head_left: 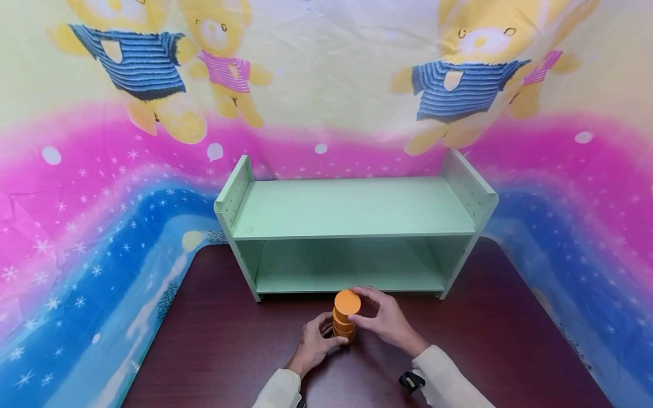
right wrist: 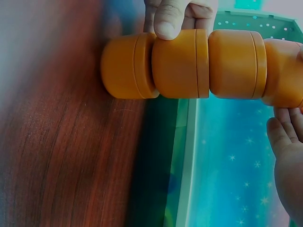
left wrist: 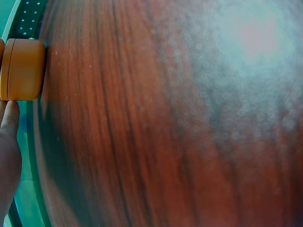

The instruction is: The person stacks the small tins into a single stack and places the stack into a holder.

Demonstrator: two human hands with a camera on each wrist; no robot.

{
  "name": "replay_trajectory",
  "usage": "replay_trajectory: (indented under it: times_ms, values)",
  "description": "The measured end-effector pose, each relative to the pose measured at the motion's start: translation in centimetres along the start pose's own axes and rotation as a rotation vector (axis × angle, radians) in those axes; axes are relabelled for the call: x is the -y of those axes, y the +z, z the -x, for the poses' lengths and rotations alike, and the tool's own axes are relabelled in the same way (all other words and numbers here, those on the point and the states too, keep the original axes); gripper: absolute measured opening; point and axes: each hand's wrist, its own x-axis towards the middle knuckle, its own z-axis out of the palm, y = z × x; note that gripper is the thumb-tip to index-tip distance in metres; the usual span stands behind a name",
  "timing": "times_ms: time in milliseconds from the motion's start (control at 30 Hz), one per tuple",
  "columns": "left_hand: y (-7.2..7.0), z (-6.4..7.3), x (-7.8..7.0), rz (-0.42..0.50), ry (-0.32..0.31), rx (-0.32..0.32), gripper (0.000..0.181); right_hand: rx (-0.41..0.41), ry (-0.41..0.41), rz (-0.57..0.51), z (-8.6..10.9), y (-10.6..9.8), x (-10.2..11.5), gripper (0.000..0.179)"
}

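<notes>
Several orange lidded jars stand stacked in a column on the table. In the head view my right hand (head_left: 385, 318) grips the top jar (head_left: 348, 302) between thumb and fingers. Lower down, my left hand (head_left: 312, 343) holds the column from the left side. The right wrist view, turned sideways, shows the left thumb and fingers around the second jar from the bottom (right wrist: 175, 66), above the bottom jar (right wrist: 125, 66). The column looks slightly uneven there. In the left wrist view, one jar (left wrist: 26, 70) and part of a hand (left wrist: 7, 156) appear at the left edge.
A pale green two-tier shelf (head_left: 352, 207) stands on the dark wooden table (head_left: 219, 340), just behind the jars. A printed cloth (head_left: 316, 124) with bears hangs behind and along both sides. Cream sleeves cover both forearms, and a black band is at the right wrist.
</notes>
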Motion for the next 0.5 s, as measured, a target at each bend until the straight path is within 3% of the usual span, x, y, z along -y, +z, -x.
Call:
replay_trajectory:
  times_ms: [233,500]
  values:
    - [0.0,0.0,0.1,-0.002,0.003,0.006,0.052,0.006,0.039,-0.002,0.0,0.2,0.4,0.055]
    - [0.1,0.0,0.0,0.018,-0.003,0.006,0.052,0.012,0.012,0.016,-0.1,-0.4,3.8,0.053]
